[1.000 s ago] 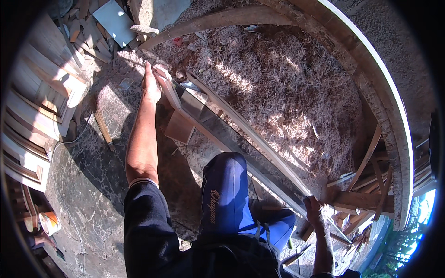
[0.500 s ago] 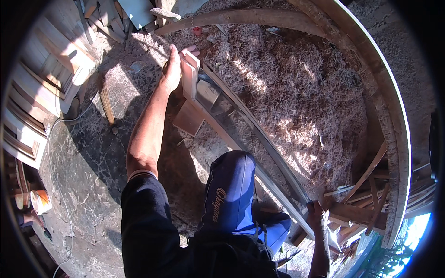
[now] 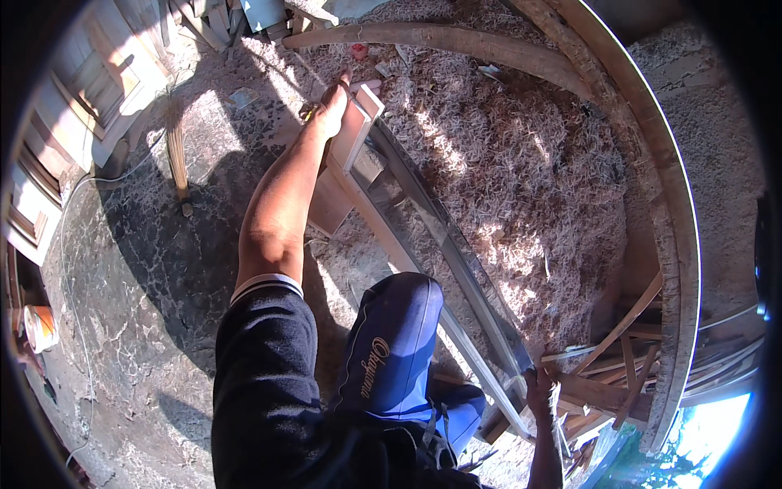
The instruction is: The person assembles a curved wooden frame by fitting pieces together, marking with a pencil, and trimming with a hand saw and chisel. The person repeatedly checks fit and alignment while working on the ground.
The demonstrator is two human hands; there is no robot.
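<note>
Sawdust (image 3: 521,163) and offcuts (image 3: 619,367) beside frame (image 3: 440,236)

Left arm stretched far forward and up, bare forearm nearly straight, dark short sleeve with a pale hem at the upper arm. Left hand (image 3: 332,110) closed in a grip, knuckles toward the camera — fingers wrapped, thumb side hidden. Right arm low at the lower right, only wrist and a short stretch of forearm showing. Right hand (image 3: 540,383) raised, fingers curled shut — partly in shadow.

Left hand (image 3: 332,110) slid further up frame (image 3: 423,236); frame swung rightward.
</note>
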